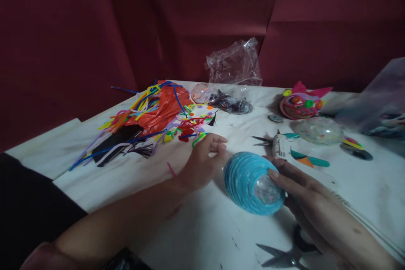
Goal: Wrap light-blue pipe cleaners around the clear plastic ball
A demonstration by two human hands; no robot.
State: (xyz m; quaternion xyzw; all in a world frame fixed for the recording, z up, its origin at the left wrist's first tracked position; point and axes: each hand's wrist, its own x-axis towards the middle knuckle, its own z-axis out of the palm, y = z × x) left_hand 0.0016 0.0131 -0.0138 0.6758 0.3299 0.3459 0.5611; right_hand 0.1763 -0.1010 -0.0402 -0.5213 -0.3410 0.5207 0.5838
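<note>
Right grip [303, 187] closed on a light-blue, ridged, rounded form [242, 183] with a clear, crinkled end; some of its fingers are concealed. I see the form tilted over the white surface [190, 232], clear end turned toward my view; contact underneath cannot be judged. Left grip [205, 162] loosely open, just beside the form; I cannot tell if they touch.

Partly hidden: white plastic glue gun [281, 145], behind the right grip, overlapping a green-handled metal tool [313, 159], type uncertain. Dark-handled metal scissors [284, 257] run off the lower edge. Translucent plastic bag [376, 101] cut off at right; contents blurred. Dark object [126, 261] at the lower edge: unidentifiable to me.

Room: surface ends at the back against a dark red backdrop [190, 17]; left edge slants toward lower left. I read the widest stretch between left forearm and scissors. Multicoloured fuzzy craft stems [147, 98] crowd the far left.
</note>
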